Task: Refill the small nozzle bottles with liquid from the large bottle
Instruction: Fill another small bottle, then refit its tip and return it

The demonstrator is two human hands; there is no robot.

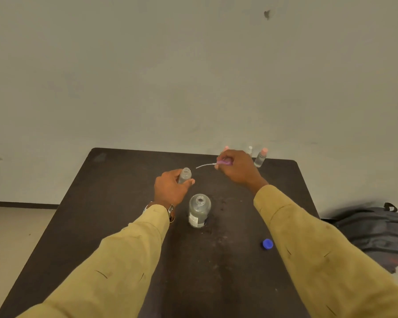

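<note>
Gripping small clear open bottle (184, 176) in left hand (170, 189), pinching purple nozzle cap (223, 161) in right hand (237, 168). Large clear bottle (199, 210) uncapped; no pouring yet. Far capped small bottles (260, 158) perhaps filled.

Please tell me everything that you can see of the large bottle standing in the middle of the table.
The large bottle is clear and looks like plastic, with rounded shoulders and a short narrow neck. Its mouth is open; no cap is on it. A white printed label sits on its lower side. It stands upright near the middle of the dark table, and nothing but the table touches it. How much liquid it holds is hard to tell.
</note>
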